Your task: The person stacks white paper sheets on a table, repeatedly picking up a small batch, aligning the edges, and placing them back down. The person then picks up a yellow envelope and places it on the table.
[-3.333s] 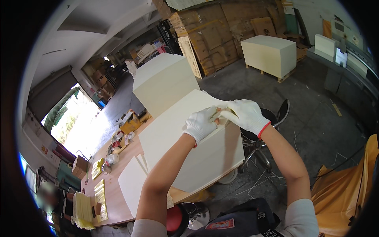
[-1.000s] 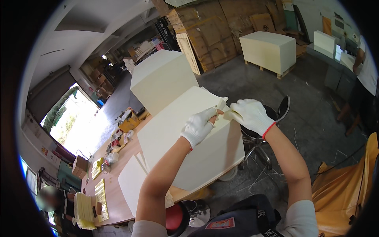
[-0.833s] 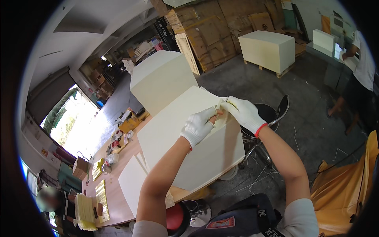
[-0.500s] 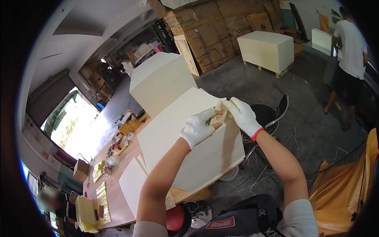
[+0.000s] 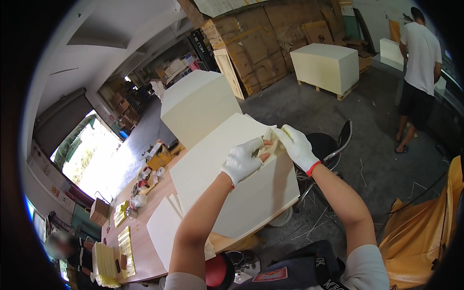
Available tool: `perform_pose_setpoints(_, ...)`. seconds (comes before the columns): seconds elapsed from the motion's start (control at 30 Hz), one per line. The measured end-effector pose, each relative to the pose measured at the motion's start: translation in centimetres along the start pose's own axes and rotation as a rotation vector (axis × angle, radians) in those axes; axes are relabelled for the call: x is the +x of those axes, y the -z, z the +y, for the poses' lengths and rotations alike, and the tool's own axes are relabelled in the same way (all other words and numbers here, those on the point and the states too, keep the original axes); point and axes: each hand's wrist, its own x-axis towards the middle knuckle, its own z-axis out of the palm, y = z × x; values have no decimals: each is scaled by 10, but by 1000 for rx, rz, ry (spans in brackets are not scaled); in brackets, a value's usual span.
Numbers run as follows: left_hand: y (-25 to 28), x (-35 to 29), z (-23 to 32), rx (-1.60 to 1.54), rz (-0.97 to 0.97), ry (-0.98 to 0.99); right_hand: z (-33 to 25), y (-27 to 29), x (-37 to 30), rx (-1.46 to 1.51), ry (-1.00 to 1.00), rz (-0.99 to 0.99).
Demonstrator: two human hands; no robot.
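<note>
A stack of large cream paper sheets (image 5: 227, 193) lies on the table in front of me. Both my hands are at its far right corner, in white knit gloves. My right hand (image 5: 297, 147) is closed on the sheets' corner, which curls upward. Bare thumb and fingertip poke out of the glove on my left hand (image 5: 244, 159); they bend around narrow, pale folded paper (image 5: 274, 144) between the hands. How firmly they hold it is partly hidden.
Behind stands a taller paper block (image 5: 200, 106); another paper block (image 5: 321, 67) rests on a pallet. A black chair (image 5: 333, 145) is close on the right. Tape rolls and other small items line the wooden table's (image 5: 150, 217) left side. One person (image 5: 420, 63) stands far right, another at lower left.
My hands keep nearly the same hold at the corner. The view has tilted slightly, so the scene sits a little lower. The person at far right has shifted and stands more upright.
</note>
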Motion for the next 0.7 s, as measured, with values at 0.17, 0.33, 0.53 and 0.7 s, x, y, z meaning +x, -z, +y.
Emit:
perform_pose_setpoints(0.17,-14,-11,-5,366,167,-276,-3,20,-3,-108,74,88)
perform_pose_setpoints(0.33,-18,-11,-8,409,219,-217,6,30,-7,-473,19,-167)
perform_pose_setpoints(0.53,-14,10,-4,438,119,-55,0,27,-5,-673,302,-153)
perform_pose_setpoints(0.7,-13,28,-10,423,103,18,-6,26,6,-716,560,-63)
